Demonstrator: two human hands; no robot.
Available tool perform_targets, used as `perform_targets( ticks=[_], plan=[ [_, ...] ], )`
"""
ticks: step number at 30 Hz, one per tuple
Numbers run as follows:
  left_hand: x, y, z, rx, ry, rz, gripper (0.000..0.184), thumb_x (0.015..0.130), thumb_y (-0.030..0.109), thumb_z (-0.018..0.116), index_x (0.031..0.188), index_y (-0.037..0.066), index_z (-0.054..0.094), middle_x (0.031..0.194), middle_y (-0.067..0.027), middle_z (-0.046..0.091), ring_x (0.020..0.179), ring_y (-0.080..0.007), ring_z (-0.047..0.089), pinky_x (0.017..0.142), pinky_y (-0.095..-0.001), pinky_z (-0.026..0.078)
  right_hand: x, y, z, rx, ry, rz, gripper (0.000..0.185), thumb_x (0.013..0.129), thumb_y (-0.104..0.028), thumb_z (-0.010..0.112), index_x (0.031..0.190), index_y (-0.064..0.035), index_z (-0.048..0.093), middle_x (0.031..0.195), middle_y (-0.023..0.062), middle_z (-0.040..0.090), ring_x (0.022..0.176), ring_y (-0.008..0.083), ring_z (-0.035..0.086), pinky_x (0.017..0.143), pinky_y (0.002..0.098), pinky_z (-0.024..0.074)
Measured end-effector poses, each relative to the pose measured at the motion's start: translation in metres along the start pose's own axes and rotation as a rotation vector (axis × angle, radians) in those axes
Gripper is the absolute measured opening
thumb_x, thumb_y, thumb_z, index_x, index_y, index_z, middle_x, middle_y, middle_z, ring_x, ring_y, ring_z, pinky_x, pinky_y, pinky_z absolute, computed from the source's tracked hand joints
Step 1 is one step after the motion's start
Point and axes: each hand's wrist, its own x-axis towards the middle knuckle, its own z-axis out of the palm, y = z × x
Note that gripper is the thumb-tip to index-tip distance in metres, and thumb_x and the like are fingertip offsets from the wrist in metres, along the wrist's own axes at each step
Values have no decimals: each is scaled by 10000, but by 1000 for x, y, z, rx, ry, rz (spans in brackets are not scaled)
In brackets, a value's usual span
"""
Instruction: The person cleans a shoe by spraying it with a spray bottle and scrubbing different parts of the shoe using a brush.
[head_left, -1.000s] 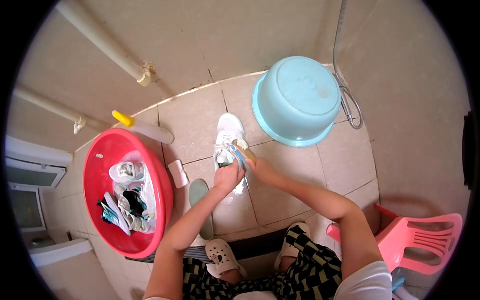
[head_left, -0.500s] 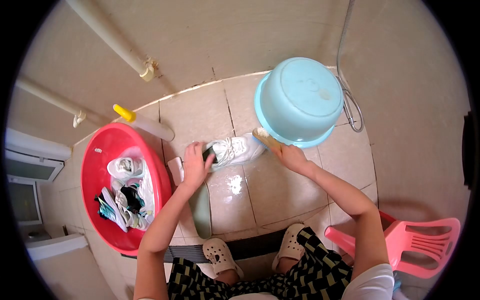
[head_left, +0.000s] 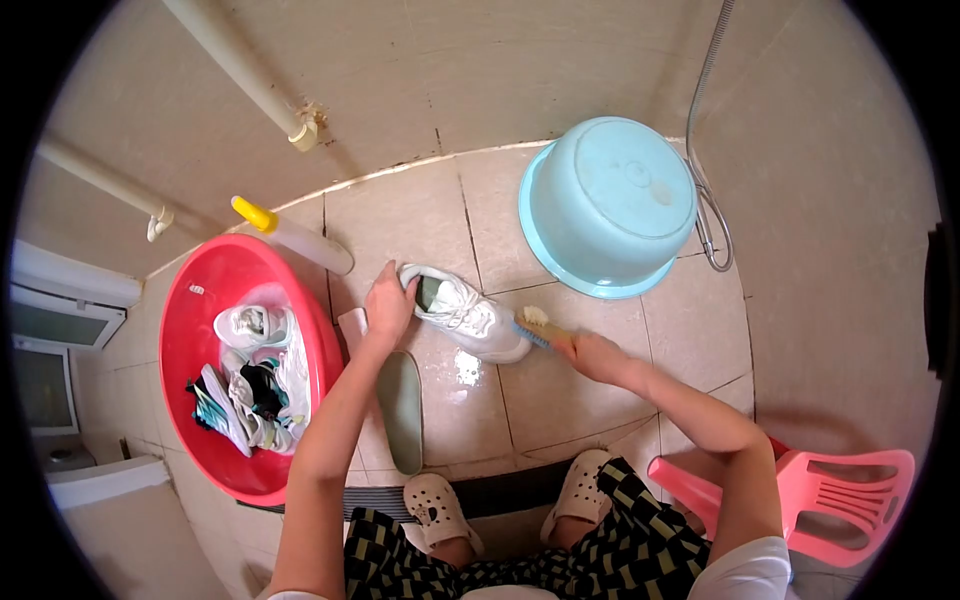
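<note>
A white lace-up shoe (head_left: pixel 470 318) lies on the wet tiled floor, its toe pointing right and slightly toward me. My left hand (head_left: pixel 390 303) grips the shoe at its heel opening. In my right hand (head_left: pixel 592 357) is a wooden-handled brush (head_left: pixel 543 330), its blue bristles against the toe and some foam on its back. A grey-green insole (head_left: pixel 402 410) lies on the floor below my left hand. Beside it, partly behind my left forearm, is a white block-like object (head_left: pixel 353 326).
A red basin (head_left: pixel 180 330) with several shoes stands at the left, next to a yellow-capped bottle (head_left: pixel 300 238). An upturned light-blue basin (head_left: pixel 615 200) and a shower hose (head_left: pixel 697 130) are at the back right. A pink chair (head_left: pixel 840 500) stands at the lower right.
The shoe has turned from pointing away from me to pointing right, then slightly toward me. My left hand has moved left to its heel, and the brush has moved right to its toe.
</note>
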Motion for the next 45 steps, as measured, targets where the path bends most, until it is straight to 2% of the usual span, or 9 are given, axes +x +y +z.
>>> perform_targets(
  ticks=[3,8,11,14,23,30,38,42,45],
  plan=[
    [0,-6,18,-163,-3,-118,293,837,161,558,1073,-13,543,992,-229,598,893,-385,582,779,-416,465,5,3,10,79,-59,32,636,926,-485,294,861,64,609,876,273,603,813,424,580,745,461,451],
    [5,-19,43,-268,43,87,343,852,155,555,1156,-1,516,1152,-213,542,1094,-340,509,917,-364,403,26,-23,14,307,12,41,641,928,-485,277,879,64,603,868,282,601,805,426,580,723,466,448],
    [1,-4,43,-344,-35,45,344,854,137,551,1171,8,517,1238,-197,487,1182,-325,437,965,-348,368,37,-57,-14,314,81,20,618,928,-474,282,874,52,602,815,271,604,790,418,586,704,468,450],
    [-2,0,47,-392,-49,48,343,839,114,562,1165,16,526,1243,-180,489,1219,-313,400,989,-344,354,58,-67,-8,167,164,-181,586,924,-467,308,871,39,599,768,256,606,761,410,590,685,470,452],
    [2,0,46,-380,-60,16,329,822,96,555,1143,24,546,1202,-165,525,1149,-319,469,956,-367,387,90,-89,12,162,158,-97,550,915,-467,349,898,25,595,814,241,613,785,401,589,702,468,451],
    [0,6,39,-437,-123,-63,328,840,101,544,1157,19,523,1157,-184,548,1075,-356,509,908,-366,424,135,-94,28,436,236,-144,568,912,-463,365,854,50,602,775,267,599,747,423,585,670,460,446],
    [-29,-16,46,-593,84,-6,346,836,19,509,1182,26,508,1165,-188,549,1063,-309,545,887,-353,433,94,-92,11,421,128,-237,559,915,-454,371,838,45,611,790,263,605,754,407,591,681,450,445],
    [-49,-40,42,-398,48,-206,395,811,1,517,1192,104,517,985,-221,596,892,-356,598,767,-375,470,50,-87,18,389,-22,-199,518,915,-437,389,923,39,594,841,249,611,778,395,589,698,443,450],
    [-58,-52,45,-410,120,-136,338,792,13,528,1119,96,538,866,-231,593,796,-384,592,700,-406,467,36,-68,46,291,-13,-222,500,914,-428,400,919,35,590,837,237,611,767,392,585,695,444,450]
  ],
)
